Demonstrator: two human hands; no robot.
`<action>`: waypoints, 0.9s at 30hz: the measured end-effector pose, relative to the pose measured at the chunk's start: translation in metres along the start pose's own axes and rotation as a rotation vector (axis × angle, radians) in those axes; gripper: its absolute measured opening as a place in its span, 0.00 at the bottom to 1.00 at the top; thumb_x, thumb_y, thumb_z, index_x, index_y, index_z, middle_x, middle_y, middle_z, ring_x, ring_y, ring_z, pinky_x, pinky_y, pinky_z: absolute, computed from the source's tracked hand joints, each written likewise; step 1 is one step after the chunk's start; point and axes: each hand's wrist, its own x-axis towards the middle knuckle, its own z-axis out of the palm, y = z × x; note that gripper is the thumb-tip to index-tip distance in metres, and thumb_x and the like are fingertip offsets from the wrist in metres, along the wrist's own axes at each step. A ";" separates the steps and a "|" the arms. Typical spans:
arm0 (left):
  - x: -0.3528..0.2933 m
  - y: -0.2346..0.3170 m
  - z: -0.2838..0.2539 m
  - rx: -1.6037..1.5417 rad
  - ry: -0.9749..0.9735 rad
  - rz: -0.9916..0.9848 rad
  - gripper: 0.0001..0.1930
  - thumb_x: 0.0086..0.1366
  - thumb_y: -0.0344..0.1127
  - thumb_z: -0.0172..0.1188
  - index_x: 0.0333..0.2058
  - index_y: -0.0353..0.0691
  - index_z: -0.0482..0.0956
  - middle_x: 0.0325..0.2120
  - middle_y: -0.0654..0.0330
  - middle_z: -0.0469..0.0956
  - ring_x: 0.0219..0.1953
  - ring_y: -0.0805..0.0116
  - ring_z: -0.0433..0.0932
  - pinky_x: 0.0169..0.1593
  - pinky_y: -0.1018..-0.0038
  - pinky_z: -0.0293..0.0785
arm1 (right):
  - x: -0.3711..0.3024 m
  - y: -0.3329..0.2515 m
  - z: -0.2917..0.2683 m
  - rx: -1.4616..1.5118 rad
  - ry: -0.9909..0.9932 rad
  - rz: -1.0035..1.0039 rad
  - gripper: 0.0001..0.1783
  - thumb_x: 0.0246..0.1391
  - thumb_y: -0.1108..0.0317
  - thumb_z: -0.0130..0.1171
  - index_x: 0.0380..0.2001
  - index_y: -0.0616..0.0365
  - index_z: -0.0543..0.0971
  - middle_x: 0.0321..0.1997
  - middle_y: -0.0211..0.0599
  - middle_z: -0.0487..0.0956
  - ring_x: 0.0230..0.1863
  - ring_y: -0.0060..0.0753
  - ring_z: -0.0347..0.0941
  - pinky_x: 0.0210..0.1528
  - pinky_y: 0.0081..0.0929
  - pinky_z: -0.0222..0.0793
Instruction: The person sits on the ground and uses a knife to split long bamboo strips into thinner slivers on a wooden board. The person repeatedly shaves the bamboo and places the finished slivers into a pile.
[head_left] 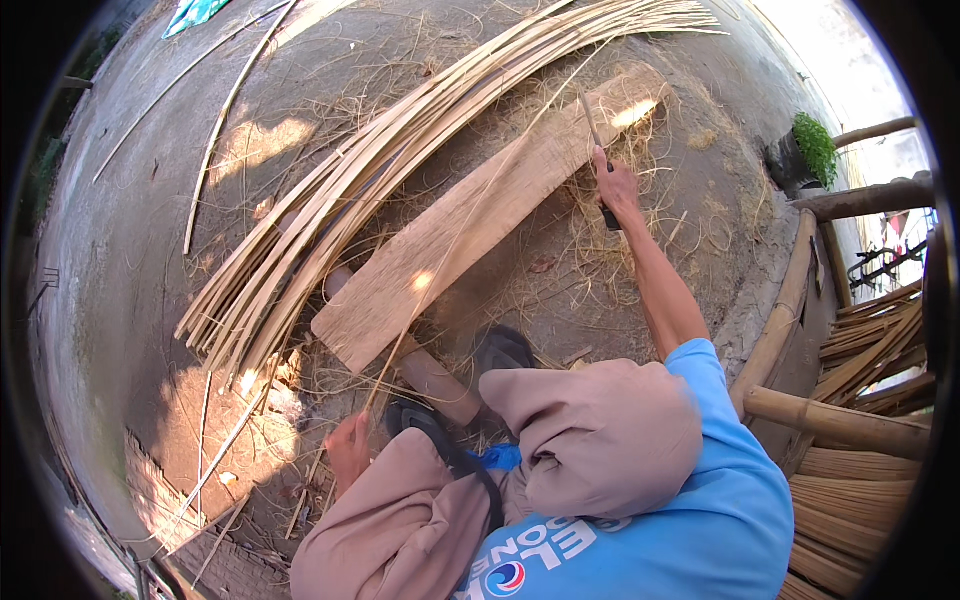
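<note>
My right hand (pixel 617 188) is closed round the black handle of a knife (pixel 590 120). Its blade points away from me over the far end of a wooden board (pixel 470 225). Low on the left, beside my knee, my left hand (pixel 348 452) grips the near end of a long thin bamboo strip (pixel 440 275). That strip slants up over the board, passes left of the blade and reaches the bundle beyond. Beneath the board's near end lies a round piece of wood (pixel 437 385). My sandalled feet (pixel 503 350) rest close to it.
A long bundle of split bamboo strips (pixel 390 140) lies beyond the board. Curly shavings (pixel 640 240) litter the ground. Two loose strips (pixel 225 120) lie far left. Bamboo rails (pixel 840 422) and stacked strips (pixel 850 510) stand at right, with a green plant (pixel 815 150) farther off.
</note>
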 end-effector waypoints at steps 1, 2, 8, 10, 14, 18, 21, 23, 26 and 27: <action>0.002 0.022 -0.002 -0.051 -0.065 -0.040 0.16 0.74 0.44 0.61 0.51 0.40 0.86 0.24 0.50 0.79 0.26 0.59 0.74 0.37 0.70 0.69 | -0.035 -0.013 0.004 0.037 -0.089 0.036 0.40 0.68 0.32 0.49 0.23 0.63 0.76 0.15 0.37 0.74 0.16 0.32 0.76 0.21 0.36 0.72; 0.019 0.053 0.000 -0.105 -0.110 -0.073 0.16 0.74 0.41 0.61 0.54 0.41 0.85 0.26 0.51 0.80 0.27 0.60 0.74 0.39 0.72 0.69 | -0.069 -0.029 0.016 0.083 -0.175 0.057 0.39 0.68 0.33 0.50 0.24 0.63 0.76 0.14 0.37 0.74 0.16 0.31 0.77 0.21 0.35 0.72; 0.064 0.070 0.032 0.043 -0.132 0.099 0.16 0.73 0.36 0.62 0.57 0.44 0.84 0.26 0.50 0.77 0.28 0.55 0.76 0.35 0.63 0.70 | -0.296 -0.061 0.064 0.034 -0.590 -0.475 0.31 0.65 0.40 0.61 0.29 0.63 0.79 0.22 0.57 0.78 0.28 0.60 0.79 0.34 0.51 0.73; 0.065 0.063 0.037 0.147 -0.107 0.194 0.15 0.73 0.37 0.61 0.56 0.44 0.84 0.26 0.49 0.76 0.29 0.51 0.77 0.34 0.59 0.71 | -0.311 -0.063 0.062 0.014 -0.599 -0.576 0.31 0.64 0.40 0.62 0.29 0.63 0.78 0.22 0.57 0.78 0.28 0.61 0.79 0.33 0.51 0.73; 0.054 0.067 0.035 0.152 -0.063 0.151 0.15 0.74 0.38 0.60 0.56 0.46 0.84 0.27 0.48 0.78 0.29 0.46 0.78 0.35 0.56 0.72 | -0.233 -0.061 0.055 -0.071 -0.469 -0.283 0.33 0.65 0.39 0.60 0.27 0.64 0.77 0.19 0.55 0.77 0.25 0.62 0.78 0.29 0.48 0.72; 0.058 0.068 0.031 0.142 -0.083 0.118 0.16 0.74 0.39 0.61 0.57 0.48 0.84 0.27 0.47 0.78 0.29 0.46 0.79 0.35 0.57 0.73 | -0.250 -0.070 0.053 -0.074 -0.516 -0.379 0.36 0.67 0.36 0.55 0.28 0.64 0.78 0.18 0.55 0.77 0.25 0.62 0.79 0.28 0.48 0.72; 0.033 0.035 0.006 0.134 -0.114 0.124 0.16 0.74 0.39 0.61 0.57 0.49 0.84 0.28 0.47 0.80 0.29 0.48 0.79 0.37 0.59 0.74 | -0.270 -0.048 0.062 -0.104 -0.529 -0.650 0.37 0.68 0.33 0.51 0.28 0.62 0.79 0.20 0.54 0.79 0.26 0.56 0.80 0.32 0.49 0.73; 0.020 0.018 -0.011 0.118 -0.118 0.127 0.16 0.74 0.40 0.62 0.57 0.49 0.84 0.29 0.47 0.81 0.30 0.50 0.80 0.39 0.60 0.75 | -0.184 -0.041 0.042 -0.165 -0.451 -0.227 0.39 0.68 0.32 0.50 0.26 0.63 0.79 0.21 0.55 0.79 0.27 0.51 0.80 0.33 0.49 0.72; 0.017 0.022 -0.034 0.143 -0.157 0.045 0.16 0.74 0.42 0.62 0.58 0.50 0.84 0.31 0.48 0.83 0.32 0.55 0.81 0.42 0.62 0.75 | -0.092 -0.011 0.021 -0.066 -0.186 -0.056 0.41 0.67 0.32 0.52 0.25 0.67 0.78 0.17 0.54 0.75 0.21 0.48 0.74 0.29 0.49 0.67; 0.019 0.030 -0.038 0.139 -0.169 -0.006 0.17 0.74 0.43 0.62 0.58 0.50 0.84 0.31 0.49 0.83 0.33 0.57 0.81 0.42 0.62 0.75 | -0.088 -0.019 0.021 -0.082 -0.179 -0.120 0.41 0.67 0.32 0.52 0.25 0.67 0.78 0.17 0.53 0.75 0.21 0.48 0.73 0.29 0.49 0.67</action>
